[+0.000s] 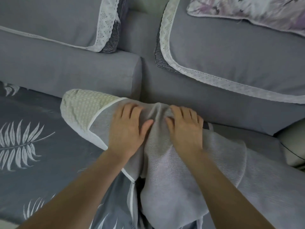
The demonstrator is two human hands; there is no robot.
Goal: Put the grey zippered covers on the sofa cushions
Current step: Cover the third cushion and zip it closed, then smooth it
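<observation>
A grey cover (173,171) with white piping lies bunched over a cushion on the sofa seat. The cushion's pale checked end (82,109) sticks out of the cover at the left. My left hand (127,129) rests on the cover near the piped opening, fingers curled into the gathered cloth. My right hand (184,128) grips the bunched fabric just to its right, fingertips dug into a fold. Both hands sit close together against the sofa back.
Two grey back cushions (66,70) (231,55) with white lace-trimmed throws stand behind. A floral purple pillow (255,10) lies at the top right. A dark seat cover with a white leaf print (33,129) spreads at the left. A beige cushion (293,146) shows at the right edge.
</observation>
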